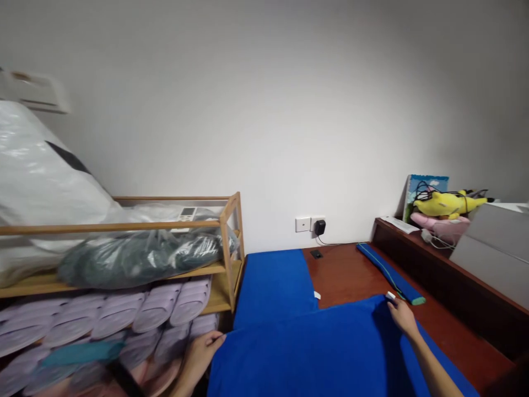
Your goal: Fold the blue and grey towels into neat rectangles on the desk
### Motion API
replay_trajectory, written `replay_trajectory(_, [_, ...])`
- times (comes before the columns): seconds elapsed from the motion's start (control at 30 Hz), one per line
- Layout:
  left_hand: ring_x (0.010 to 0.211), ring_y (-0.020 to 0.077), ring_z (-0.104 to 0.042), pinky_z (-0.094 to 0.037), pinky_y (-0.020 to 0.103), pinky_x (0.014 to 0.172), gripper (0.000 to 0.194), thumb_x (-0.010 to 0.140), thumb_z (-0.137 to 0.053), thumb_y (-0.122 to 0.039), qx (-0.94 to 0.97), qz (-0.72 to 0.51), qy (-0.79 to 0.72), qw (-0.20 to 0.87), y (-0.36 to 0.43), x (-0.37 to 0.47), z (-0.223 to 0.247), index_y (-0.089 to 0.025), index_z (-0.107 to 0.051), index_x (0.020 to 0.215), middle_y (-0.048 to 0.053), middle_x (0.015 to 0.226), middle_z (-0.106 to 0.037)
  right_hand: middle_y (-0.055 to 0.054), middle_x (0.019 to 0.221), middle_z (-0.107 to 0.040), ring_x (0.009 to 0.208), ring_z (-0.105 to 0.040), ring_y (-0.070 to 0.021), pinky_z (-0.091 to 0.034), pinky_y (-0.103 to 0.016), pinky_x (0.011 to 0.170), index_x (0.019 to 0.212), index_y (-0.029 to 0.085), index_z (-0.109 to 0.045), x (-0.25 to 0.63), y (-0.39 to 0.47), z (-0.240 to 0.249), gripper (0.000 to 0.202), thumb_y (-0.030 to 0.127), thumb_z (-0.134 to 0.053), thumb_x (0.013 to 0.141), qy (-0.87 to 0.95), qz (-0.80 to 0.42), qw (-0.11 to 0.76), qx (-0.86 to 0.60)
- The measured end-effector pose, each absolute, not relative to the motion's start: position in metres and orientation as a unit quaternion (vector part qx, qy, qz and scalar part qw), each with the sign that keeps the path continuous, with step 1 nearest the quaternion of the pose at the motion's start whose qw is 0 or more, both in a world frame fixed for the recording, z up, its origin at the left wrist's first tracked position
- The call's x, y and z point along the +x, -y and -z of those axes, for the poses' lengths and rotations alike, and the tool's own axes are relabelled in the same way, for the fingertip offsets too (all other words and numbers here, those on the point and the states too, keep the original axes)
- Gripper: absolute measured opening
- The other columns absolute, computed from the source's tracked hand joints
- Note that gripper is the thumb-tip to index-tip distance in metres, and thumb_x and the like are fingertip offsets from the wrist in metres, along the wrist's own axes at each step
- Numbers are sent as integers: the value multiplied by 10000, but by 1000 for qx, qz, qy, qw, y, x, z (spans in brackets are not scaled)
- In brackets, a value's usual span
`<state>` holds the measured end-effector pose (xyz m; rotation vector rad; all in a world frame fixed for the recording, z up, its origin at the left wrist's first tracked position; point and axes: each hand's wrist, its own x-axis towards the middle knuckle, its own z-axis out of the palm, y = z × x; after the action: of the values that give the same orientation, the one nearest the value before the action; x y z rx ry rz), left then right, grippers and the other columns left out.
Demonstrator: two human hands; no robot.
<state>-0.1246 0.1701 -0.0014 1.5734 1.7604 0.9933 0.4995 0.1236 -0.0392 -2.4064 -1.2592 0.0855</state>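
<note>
A large blue cloth [326,347] is spread over the near part of a reddish-brown tabletop [343,273]. My left hand [202,353] pinches its far left corner. At the far right corner, my right hand [400,314] is closed on the cloth beside a small white tag [390,296]. Another blue cloth [275,281] lies flat beyond it, partly covered by the large one, with a white label at its right edge. A narrow folded blue cloth with green trim [390,273] rests on the tabletop beyond my right hand.
Left of the table stands a wooden rack [227,259] with plastic-wrapped items above and lilac slippers [157,306] below. A raised ledge [438,256] at right holds a yellow plush toy [446,204], cables and grey boxes [491,237]. A black plug [319,227] sits in the wall socket.
</note>
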Motion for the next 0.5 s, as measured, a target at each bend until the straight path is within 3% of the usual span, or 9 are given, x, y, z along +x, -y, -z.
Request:
replay_trajectory(0.1, [659, 224, -626, -475, 283, 594, 521, 528, -573, -730, 596, -365, -629, 340, -172, -123, -2, -219, -651, 593, 4, 595, -660, -93, 1025, -685, 954, -634, -202, -479, -312, 835, 1077, 142, -623, 503, -128, 37, 439, 372, -368, 802, 453, -38, 223, -862])
replay_trajectory(0.23, [565, 206, -604, -440, 270, 505, 537, 519, -566, -747, 582, -364, -632, 358, -176, -122, -4, -218, -629, 583, -13, 502, -609, -121, 1114, -649, 1120, -554, -264, -435, -345, 940, 1042, 116, -633, 506, -135, 33, 477, 390, -366, 757, 453, -18, 251, -855])
replay_trajectory(0.37, [336, 157, -465, -302, 247, 365, 575, 534, -510, -778, 562, -359, -654, 357, -182, -119, -4, -215, -606, 603, -52, 327, -458, -164, 1187, -597, 1212, -469, -302, -364, -399, 1026, 1069, 72, -606, 511, -148, 33, 542, 406, -367, 715, 465, -3, 279, -840])
replay_trajectory(0.5, [256, 118, -374, -208, 231, 333, 615, 556, -459, -782, 550, -353, -663, 366, -184, -117, -4, -198, -607, 679, -45, 338, -493, -231, 1274, -509, 1249, -419, -333, -346, -424, 1041, 1102, 12, -563, 515, -157, 38, 616, 429, -356, 699, 478, 3, 294, -828])
